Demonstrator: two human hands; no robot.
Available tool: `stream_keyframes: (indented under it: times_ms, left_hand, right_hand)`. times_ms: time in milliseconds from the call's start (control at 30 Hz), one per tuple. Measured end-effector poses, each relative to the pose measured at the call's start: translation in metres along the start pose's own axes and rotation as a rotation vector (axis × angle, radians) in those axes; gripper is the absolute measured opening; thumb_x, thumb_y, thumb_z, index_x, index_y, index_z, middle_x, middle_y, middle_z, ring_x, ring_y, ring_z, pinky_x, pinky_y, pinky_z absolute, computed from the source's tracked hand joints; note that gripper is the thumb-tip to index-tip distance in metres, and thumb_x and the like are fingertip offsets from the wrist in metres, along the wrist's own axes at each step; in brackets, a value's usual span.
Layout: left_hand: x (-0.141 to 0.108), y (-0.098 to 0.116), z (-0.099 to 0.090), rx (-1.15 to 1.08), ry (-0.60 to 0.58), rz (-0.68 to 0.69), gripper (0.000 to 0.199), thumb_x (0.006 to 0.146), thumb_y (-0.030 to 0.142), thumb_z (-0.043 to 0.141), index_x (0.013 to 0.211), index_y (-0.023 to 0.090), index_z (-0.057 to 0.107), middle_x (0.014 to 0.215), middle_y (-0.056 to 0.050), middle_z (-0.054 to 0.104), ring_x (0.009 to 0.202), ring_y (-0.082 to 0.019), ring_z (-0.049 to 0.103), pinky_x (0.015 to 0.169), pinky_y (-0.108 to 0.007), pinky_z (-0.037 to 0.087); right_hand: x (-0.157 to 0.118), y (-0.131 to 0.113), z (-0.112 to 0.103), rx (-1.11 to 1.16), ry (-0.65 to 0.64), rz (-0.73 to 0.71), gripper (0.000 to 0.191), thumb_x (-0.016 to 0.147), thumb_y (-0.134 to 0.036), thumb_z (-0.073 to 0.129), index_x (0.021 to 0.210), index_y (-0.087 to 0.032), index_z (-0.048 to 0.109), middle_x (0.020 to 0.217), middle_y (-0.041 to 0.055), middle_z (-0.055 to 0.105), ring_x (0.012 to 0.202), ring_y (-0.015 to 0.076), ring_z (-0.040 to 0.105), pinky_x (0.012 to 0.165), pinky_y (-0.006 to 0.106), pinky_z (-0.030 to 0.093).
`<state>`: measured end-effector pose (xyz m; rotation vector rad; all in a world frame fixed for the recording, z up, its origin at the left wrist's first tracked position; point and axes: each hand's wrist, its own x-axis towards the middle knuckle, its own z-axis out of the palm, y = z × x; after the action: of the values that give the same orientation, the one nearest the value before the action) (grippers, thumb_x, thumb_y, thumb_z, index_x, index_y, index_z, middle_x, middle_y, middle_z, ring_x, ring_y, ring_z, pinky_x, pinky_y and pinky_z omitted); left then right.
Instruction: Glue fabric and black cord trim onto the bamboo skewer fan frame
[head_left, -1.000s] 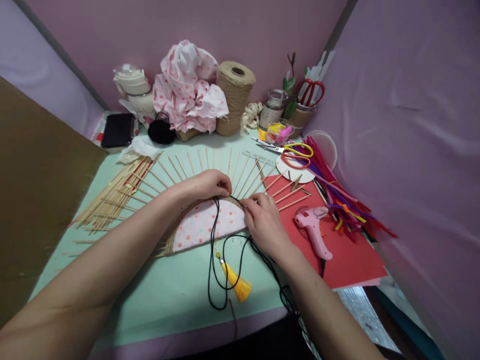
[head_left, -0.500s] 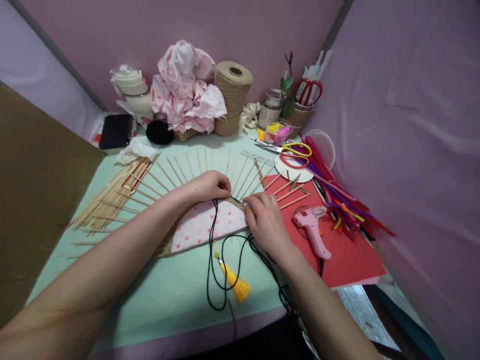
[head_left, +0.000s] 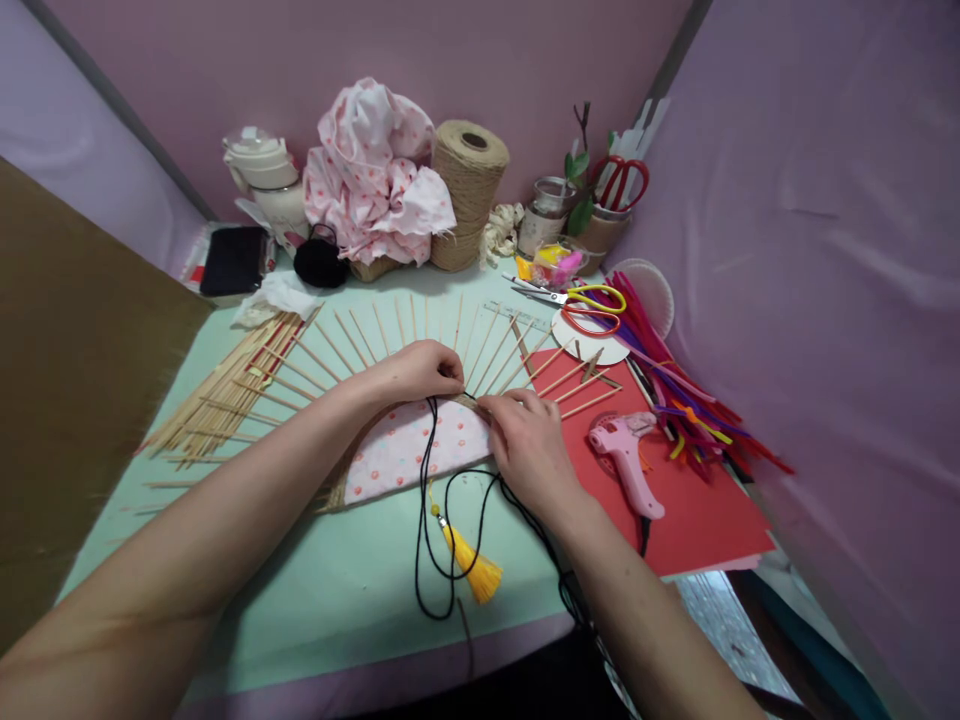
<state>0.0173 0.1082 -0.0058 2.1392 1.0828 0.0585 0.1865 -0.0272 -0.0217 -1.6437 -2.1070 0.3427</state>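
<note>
"While the left hand (head_left: 427,370) pinches the black cord (head_left: 432,430) at the upper rim of the half-round panel (head_left: 405,450), what differs from half a second ago?"

"The fingertips of the right hand (head_left: 532,440) are slightly closer to the left's, so a shorter piece of cord shows between them. The rest of the panel's surroundings look the same, apart from a slight shift of view."

"Is the right hand gripping too?"

"Its fingers are bent, with the tips at the cord on the panel's rim; I can't tell whether they grip it or press on it."

"And around the panel?"

"It lies on the green tabletop (head_left: 300,620), with thin sticks (head_left: 346,350) fanning out beyond its curved edge. Black loops hang over its printed cloth face and lie in front of it, beside the yellow tassel (head_left: 480,575). To its right, the pink glue gun (head_left: 634,475) rests on red paper (head_left: 697,530). Beyond it stands the twine spool (head_left: 470,200)."

"Any writing?"

"The clear ruler (head_left: 517,316) behind the panel has marks, too small to read. I can make out no brand or label."
</note>
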Motion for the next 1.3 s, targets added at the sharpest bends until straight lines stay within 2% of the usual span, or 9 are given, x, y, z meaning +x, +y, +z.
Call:
stream_keyframes:
  times_ms: [300, 533, 667, 900, 967, 1033, 1100, 1167, 1300]
  left_hand:
    - [-0.002, 0.001, -0.002, -0.026, -0.025, 0.013, 0.023, 0.069, 0.031, 0.057, 0.080, 0.016, 0.071, 0.071, -0.001, 0.068, 0.068, -0.014, 0.058, 0.061, -0.024, 0.038]
    - [-0.004, 0.003, -0.002, -0.087, -0.005, -0.012, 0.021, 0.069, 0.032, 0.061, 0.078, 0.015, 0.071, 0.070, -0.001, 0.067, 0.067, -0.014, 0.056, 0.061, -0.024, 0.039]
    - [-0.016, 0.023, -0.006, -0.267, 0.040, -0.018, 0.024, 0.069, 0.035, 0.066, 0.080, 0.014, 0.070, 0.070, -0.002, 0.066, 0.067, -0.014, 0.056, 0.061, -0.025, 0.040]
    - [-0.049, 0.095, -0.015, -0.514, 0.281, 0.028, 0.030, 0.079, 0.042, 0.064, 0.094, 0.016, 0.067, 0.074, -0.002, 0.062, 0.069, -0.013, 0.056, 0.061, -0.028, 0.042]
    - [-0.061, 0.117, -0.017, -0.562, 0.322, 0.019, 0.025, 0.081, 0.040, 0.064, 0.095, 0.018, 0.066, 0.070, 0.000, 0.058, 0.066, -0.012, 0.056, 0.058, -0.027, 0.040]
    - [-0.075, 0.137, -0.022, -0.649, 0.372, 0.053, 0.017, 0.082, 0.034, 0.065, 0.091, 0.019, 0.066, 0.064, 0.003, 0.051, 0.061, -0.009, 0.053, 0.056, -0.025, 0.036]
    - [-0.093, 0.152, -0.033, -0.731, 0.476, 0.142, 0.009, 0.080, 0.026, 0.067, 0.081, 0.017, 0.064, 0.061, 0.006, 0.045, 0.055, -0.004, 0.046, 0.055, -0.022, 0.031]
    - [-0.114, 0.161, -0.048, -0.747, 0.618, 0.220, 0.008, 0.080, 0.019, 0.065, 0.075, 0.015, 0.061, 0.060, 0.007, 0.042, 0.052, -0.001, 0.040, 0.056, -0.021, 0.028]
    - [-0.150, 0.153, -0.088, -0.617, 0.820, 0.316, 0.011, 0.088, 0.021, 0.055, 0.086, 0.010, 0.056, 0.059, 0.009, 0.032, 0.054, 0.003, 0.034, 0.064, -0.021, 0.025]
  right_hand:
    - [0.002, 0.004, 0.007, 0.185, 0.010, 0.090, 0.034, 0.090, -0.012, 0.039, 0.119, -0.020, 0.056, 0.114, 0.0084, 0.066, 0.108, 0.0259, 0.049, 0.093, 0.042, 0.038]
    - [0.000, 0.010, 0.003, 0.326, 0.242, 0.117, 0.030, 0.089, -0.013, 0.041, 0.115, -0.017, 0.055, 0.114, 0.0104, 0.061, 0.111, 0.0223, 0.052, 0.098, 0.040, 0.041]
    - [-0.001, 0.009, -0.005, 0.506, 0.279, 0.191, 0.026, 0.091, -0.023, 0.045, 0.115, -0.020, 0.054, 0.119, 0.0113, 0.060, 0.112, 0.0224, 0.055, 0.096, 0.041, 0.045]
    - [0.010, -0.020, -0.023, 1.034, 0.152, 0.093, 0.035, 0.093, -0.041, 0.049, 0.124, -0.025, 0.046, 0.128, 0.0102, 0.058, 0.117, 0.0195, 0.056, 0.094, 0.037, 0.049]
    - [0.012, -0.033, -0.031, 1.156, 0.104, 0.046, 0.039, 0.092, -0.047, 0.051, 0.125, -0.027, 0.047, 0.116, 0.0069, 0.062, 0.104, 0.0173, 0.060, 0.086, 0.034, 0.051]
    - [0.008, -0.044, -0.040, 1.294, 0.038, 0.027, 0.037, 0.090, -0.050, 0.054, 0.120, -0.027, 0.053, 0.089, 0.0012, 0.063, 0.077, 0.0134, 0.059, 0.070, 0.028, 0.050]
    - [-0.003, -0.052, -0.052, 1.393, -0.018, 0.046, 0.030, 0.091, -0.050, 0.055, 0.105, -0.025, 0.061, 0.063, -0.0051, 0.048, 0.055, 0.0095, 0.045, 0.055, 0.023, 0.041]
    - [-0.022, -0.053, -0.067, 1.415, -0.036, 0.088, 0.028, 0.092, -0.048, 0.054, 0.090, -0.023, 0.064, 0.053, -0.0077, 0.033, 0.047, 0.0078, 0.031, 0.049, 0.022, 0.030]
    - [-0.080, -0.036, -0.108, 1.203, -0.071, 0.184, 0.025, 0.090, -0.046, 0.058, 0.081, -0.024, 0.067, 0.056, -0.0038, 0.040, 0.051, 0.0098, 0.036, 0.048, 0.025, 0.027]
